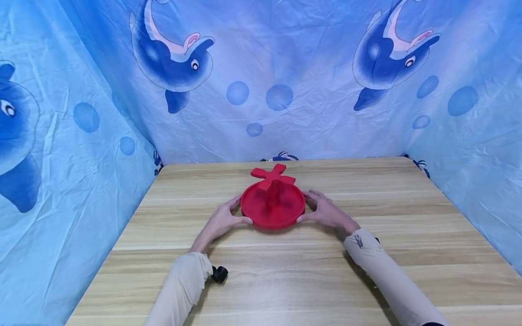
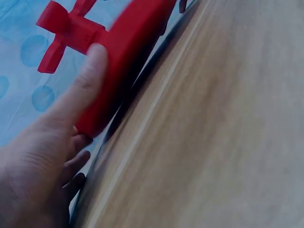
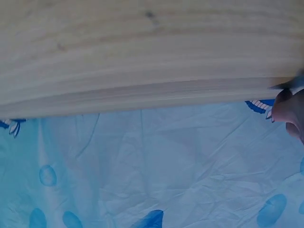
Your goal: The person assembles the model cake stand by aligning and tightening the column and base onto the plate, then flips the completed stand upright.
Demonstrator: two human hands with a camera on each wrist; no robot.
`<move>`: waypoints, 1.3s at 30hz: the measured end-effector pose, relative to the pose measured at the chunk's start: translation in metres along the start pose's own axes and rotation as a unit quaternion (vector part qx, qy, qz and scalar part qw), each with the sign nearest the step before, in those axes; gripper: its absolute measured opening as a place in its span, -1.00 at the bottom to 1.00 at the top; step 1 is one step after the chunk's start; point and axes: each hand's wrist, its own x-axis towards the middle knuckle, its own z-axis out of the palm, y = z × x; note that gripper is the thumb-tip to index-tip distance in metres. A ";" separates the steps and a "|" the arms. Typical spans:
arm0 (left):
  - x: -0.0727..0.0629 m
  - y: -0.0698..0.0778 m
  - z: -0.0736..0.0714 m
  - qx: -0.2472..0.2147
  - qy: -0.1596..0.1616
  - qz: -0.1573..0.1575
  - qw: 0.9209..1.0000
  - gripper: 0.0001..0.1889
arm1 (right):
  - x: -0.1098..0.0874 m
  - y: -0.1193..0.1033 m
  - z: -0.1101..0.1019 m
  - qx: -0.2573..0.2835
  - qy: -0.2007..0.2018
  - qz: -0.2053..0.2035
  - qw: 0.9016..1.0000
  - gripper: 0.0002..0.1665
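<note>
A round red tray [image 1: 253, 209] with a raised rim is at the middle of the far half of the table. From its centre rises a red post [image 1: 274, 197], topped by a red cross-shaped piece [image 1: 267, 174] with flared arms. My left hand [image 1: 222, 220] grips the rim at the left side, thumb toward me and fingers round the far side. Opposite it, my right hand [image 1: 324, 212] holds the right side in the same way. The left wrist view shows the left thumb against the tray wall [image 2: 128, 57]. In the right wrist view only some fingers [image 3: 288, 111] appear at the edge.
The tray sits on a wood-grain table [image 1: 277, 276], whose far edge lies a short way behind the cross-shaped piece. Blue cloth [image 1: 310, 122] printed with dolphins and bubbles hangs behind the table and along both sides.
</note>
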 end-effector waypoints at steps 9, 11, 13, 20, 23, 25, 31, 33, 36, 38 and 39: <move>0.002 0.017 -0.001 -0.078 0.031 -0.013 0.996 -0.15 | -0.004 -0.011 -0.011 0.135 0.017 -0.009 0.991 -0.13; 0.001 0.024 -0.001 -0.086 0.033 -0.015 0.996 -0.18 | -0.006 -0.015 -0.013 0.137 0.038 0.005 0.990 -0.18; 0.001 0.033 -0.003 -0.094 0.035 -0.020 0.995 -0.21 | -0.008 -0.020 -0.015 0.131 0.060 0.014 0.989 -0.23; 0.000 0.071 -0.021 -0.045 0.018 -0.056 0.997 -0.24 | -0.016 -0.042 -0.026 0.111 0.088 0.035 0.989 -0.29; 0.003 0.088 -0.031 -0.045 -0.021 -0.100 0.994 -0.22 | -0.017 -0.055 -0.040 0.119 0.067 0.060 0.989 -0.18; 0.006 0.099 -0.038 -0.064 -0.056 -0.122 0.989 -0.21 | -0.017 -0.065 -0.050 0.125 0.042 0.085 0.988 -0.09; 0.022 0.126 -0.054 -0.098 -0.185 -0.160 0.965 -0.10 | -0.016 -0.089 -0.080 0.109 -0.030 0.138 0.984 0.00; 0.026 0.132 -0.057 -0.084 -0.223 -0.175 0.955 -0.05 | -0.014 -0.095 -0.088 0.099 -0.062 0.150 0.982 0.02; 0.033 0.140 -0.061 -0.069 -0.255 -0.198 0.944 0.00 | -0.011 -0.101 -0.097 0.093 -0.104 0.174 0.975 0.06; 0.036 0.142 -0.063 -0.062 -0.267 -0.205 0.940 0.01 | -0.008 -0.105 -0.102 0.090 -0.125 0.191 0.969 0.09; 0.038 0.143 -0.063 -0.061 -0.270 -0.209 0.938 0.01 | -0.007 -0.106 -0.103 0.089 -0.131 0.197 0.967 0.10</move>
